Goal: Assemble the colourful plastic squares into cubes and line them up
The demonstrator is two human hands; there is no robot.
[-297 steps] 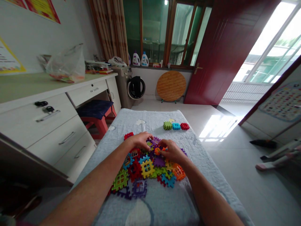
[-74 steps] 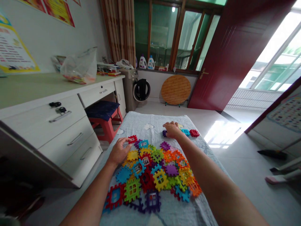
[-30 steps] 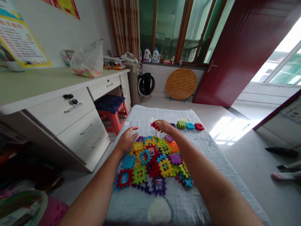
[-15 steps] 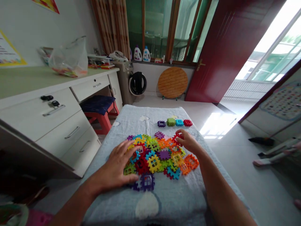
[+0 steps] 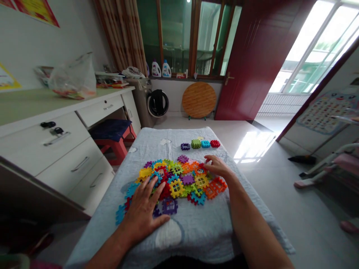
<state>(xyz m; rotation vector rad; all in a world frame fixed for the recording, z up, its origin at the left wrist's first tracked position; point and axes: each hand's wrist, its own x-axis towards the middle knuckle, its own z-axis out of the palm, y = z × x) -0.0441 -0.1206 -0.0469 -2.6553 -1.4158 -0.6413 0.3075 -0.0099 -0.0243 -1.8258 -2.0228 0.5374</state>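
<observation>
My right hand is partly curled at the red piece, on the right of the colorful pile; I can't tell whether I grip it, or its direction. My left hand spreads open over the pile's near-left side. Beyond, the block row runs lengthwise left to right.

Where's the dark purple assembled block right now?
In the head view, the dark purple block sits beyond the loose pieces, at the left end of the row, beside the green block.
</observation>
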